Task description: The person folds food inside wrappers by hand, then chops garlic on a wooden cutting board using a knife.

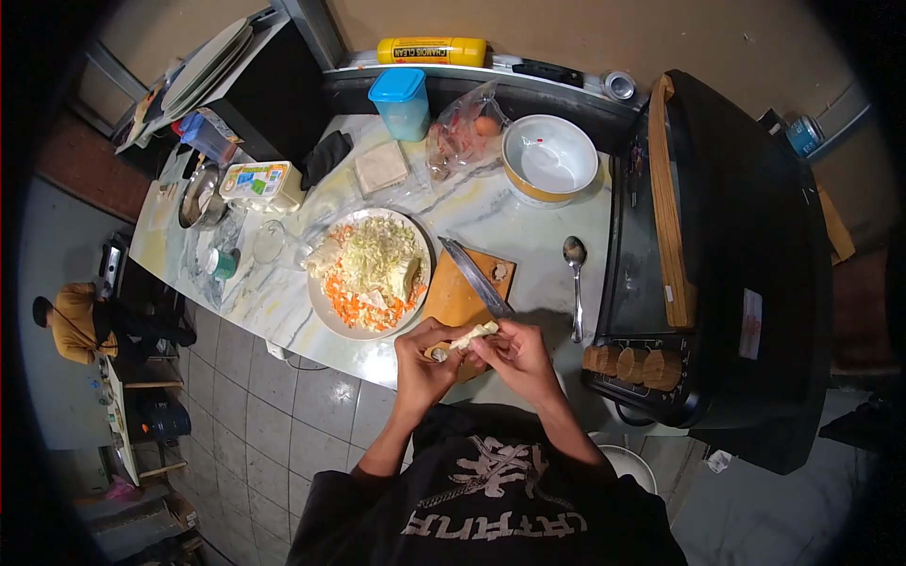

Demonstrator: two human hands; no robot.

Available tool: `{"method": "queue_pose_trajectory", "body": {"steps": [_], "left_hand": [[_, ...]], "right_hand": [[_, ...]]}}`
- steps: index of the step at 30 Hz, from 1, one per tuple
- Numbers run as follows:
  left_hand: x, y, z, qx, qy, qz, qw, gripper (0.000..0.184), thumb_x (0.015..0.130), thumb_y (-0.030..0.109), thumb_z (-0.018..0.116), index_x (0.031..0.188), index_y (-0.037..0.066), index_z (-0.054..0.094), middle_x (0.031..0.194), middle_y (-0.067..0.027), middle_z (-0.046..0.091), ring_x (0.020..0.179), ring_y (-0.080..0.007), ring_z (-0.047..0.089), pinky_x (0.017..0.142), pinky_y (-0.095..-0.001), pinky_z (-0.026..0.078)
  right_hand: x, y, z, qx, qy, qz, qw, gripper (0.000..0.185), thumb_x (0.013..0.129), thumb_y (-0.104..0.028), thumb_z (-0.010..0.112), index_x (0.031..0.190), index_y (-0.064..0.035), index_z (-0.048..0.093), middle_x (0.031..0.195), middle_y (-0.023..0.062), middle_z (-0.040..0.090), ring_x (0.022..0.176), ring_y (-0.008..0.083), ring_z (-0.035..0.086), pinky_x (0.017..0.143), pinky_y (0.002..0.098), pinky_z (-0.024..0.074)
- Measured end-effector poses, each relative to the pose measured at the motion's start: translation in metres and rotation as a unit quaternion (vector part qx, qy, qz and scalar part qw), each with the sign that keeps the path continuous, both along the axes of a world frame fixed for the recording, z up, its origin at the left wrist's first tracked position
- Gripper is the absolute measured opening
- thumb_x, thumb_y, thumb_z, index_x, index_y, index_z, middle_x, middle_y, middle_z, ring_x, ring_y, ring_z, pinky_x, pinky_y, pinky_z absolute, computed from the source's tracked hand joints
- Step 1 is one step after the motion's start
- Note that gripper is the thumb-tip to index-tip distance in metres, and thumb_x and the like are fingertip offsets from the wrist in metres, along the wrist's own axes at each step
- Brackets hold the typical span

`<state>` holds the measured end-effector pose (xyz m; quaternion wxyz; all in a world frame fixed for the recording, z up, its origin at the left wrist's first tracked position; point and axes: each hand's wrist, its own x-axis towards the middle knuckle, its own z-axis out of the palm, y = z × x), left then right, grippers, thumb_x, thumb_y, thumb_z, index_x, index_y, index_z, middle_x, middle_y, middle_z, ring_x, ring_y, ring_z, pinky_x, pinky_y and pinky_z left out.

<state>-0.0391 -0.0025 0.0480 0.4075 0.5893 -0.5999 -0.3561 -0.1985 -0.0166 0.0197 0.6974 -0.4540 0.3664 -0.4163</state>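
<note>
Over the near end of a wooden cutting board (451, 300), my left hand (422, 366) and my right hand (517, 355) meet with bent fingers. Pinched between them is a small, pale yellow-white piece of food (477, 334); its exact kind is unclear. A rounder whitish bit (437, 354) shows by my left fingers. A knife (477, 276) lies slantwise across the board, its handle end just beyond my right hand. Small pale scraps (499, 272) sit at the board's far right corner. Left of the board, a large plate (321, 307) carries chopped cabbage (377, 247) and diced carrot (351, 309).
A metal spoon (576, 283) and a bowl (525, 195) are to the right, before a black oven (736, 236). Along the back stand a blue-lidded container (399, 106) and a plastic bag (458, 137) with an egg. A person (80, 321) is far left.
</note>
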Motion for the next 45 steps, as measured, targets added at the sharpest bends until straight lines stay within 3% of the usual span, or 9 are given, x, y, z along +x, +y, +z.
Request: {"method": "queue_pose_trajectory", "body": {"steps": [7,9,16,18,22,24,36,42,45], "left_hand": [[-0.002,-0.002,0.01,-0.011,0.001,0.022,1.0,0.037,0.068,-0.007,0.071,0.104,0.001,0.069,0.078,-0.0127,0.067,0.076,-0.0209,0.066,0.071,-0.0289,0.05],[0.003,-0.003,0.012,-0.025,-0.029,-0.041,0.998,0.038,0.068,-0.007,0.07,0.105,0.001,0.069,0.083,-0.0126,0.067,0.078,-0.0228,0.067,0.073,-0.0295,0.051],[0.006,-0.004,0.013,-0.036,-0.021,-0.09,0.995,0.036,0.07,-0.006,0.071,0.105,0.0,0.068,0.092,-0.0138,0.065,0.084,-0.0238,0.066,0.075,-0.0304,0.051],[0.008,-0.004,0.007,-0.005,0.088,-0.113,0.99,0.034,0.074,-0.003,0.072,0.107,0.0,0.067,0.1,-0.0122,0.064,0.088,-0.0211,0.065,0.076,-0.029,0.051],[0.013,-0.004,0.012,0.034,0.114,-0.143,0.983,0.032,0.079,0.0,0.072,0.11,-0.001,0.066,0.108,-0.0106,0.061,0.093,-0.0178,0.063,0.078,-0.0276,0.051],[0.018,-0.005,0.0,0.075,0.191,-0.145,0.968,0.029,0.082,0.0,0.069,0.111,-0.002,0.065,0.11,-0.0104,0.059,0.096,-0.0161,0.061,0.079,-0.0262,0.05],[0.012,-0.004,-0.007,0.081,0.309,-0.105,0.942,0.019,0.084,0.0,0.067,0.102,-0.005,0.066,0.097,-0.0122,0.064,0.091,-0.0164,0.061,0.079,-0.0287,0.05],[0.017,-0.006,-0.007,0.184,0.274,-0.091,0.939,0.018,0.087,0.002,0.066,0.103,-0.004,0.067,0.093,-0.0098,0.066,0.087,-0.011,0.06,0.078,-0.0239,0.049],[0.018,-0.007,-0.006,0.135,0.209,-0.122,0.961,0.018,0.087,0.004,0.066,0.103,-0.003,0.067,0.092,-0.0094,0.067,0.086,-0.0119,0.06,0.077,-0.0251,0.048]], "right_hand": [[0.002,-0.003,-0.001,0.026,-0.03,-0.039,0.998,0.01,0.091,-0.001,0.06,0.097,0.0063,0.059,0.082,0.008,0.066,0.071,0.0106,0.064,0.063,0.0226,0.0506],[0.002,-0.003,0.002,0.031,-0.027,-0.036,0.999,0.009,0.091,-0.001,0.06,0.096,0.0061,0.059,0.082,0.0081,0.066,0.07,0.0108,0.064,0.063,0.0228,0.0506],[-0.001,-0.003,0.007,0.015,-0.003,-0.038,0.999,0.009,0.09,-0.003,0.062,0.093,0.0042,0.058,0.079,0.0073,0.066,0.069,0.0098,0.063,0.062,0.0218,0.0497],[-0.003,-0.003,0.008,0.01,0.009,-0.041,0.999,0.009,0.09,-0.003,0.062,0.092,0.0037,0.058,0.079,0.007,0.066,0.069,0.0094,0.063,0.061,0.0214,0.0494],[-0.006,-0.002,0.001,-0.009,-0.001,-0.031,0.999,0.016,0.089,-0.008,0.065,0.098,0.0039,0.059,0.084,0.0057,0.066,0.07,0.007,0.062,0.062,0.0208,0.0503],[-0.007,-0.001,0.0,-0.019,-0.004,-0.026,0.999,0.015,0.088,-0.006,0.066,0.097,0.0043,0.059,0.085,0.0063,0.066,0.071,0.0073,0.062,0.061,0.0208,0.0505],[-0.007,-0.003,0.006,-0.04,-0.004,0.009,0.999,0.023,0.089,0.0,0.063,0.11,0.0075,0.058,0.089,0.009,0.066,0.077,0.011,0.064,0.066,0.0229,0.0526],[-0.005,-0.003,0.012,-0.043,-0.009,-0.003,0.999,0.031,0.09,0.001,0.059,0.117,0.0039,0.043,0.088,0.0118,0.066,0.079,0.0138,0.065,0.068,0.0253,0.0536],[-0.006,-0.002,0.004,-0.041,0.0,-0.001,0.999,0.027,0.09,0.002,0.059,0.111,0.0025,0.042,0.086,0.0133,0.066,0.079,0.0152,0.067,0.068,0.0267,0.0542]]}}
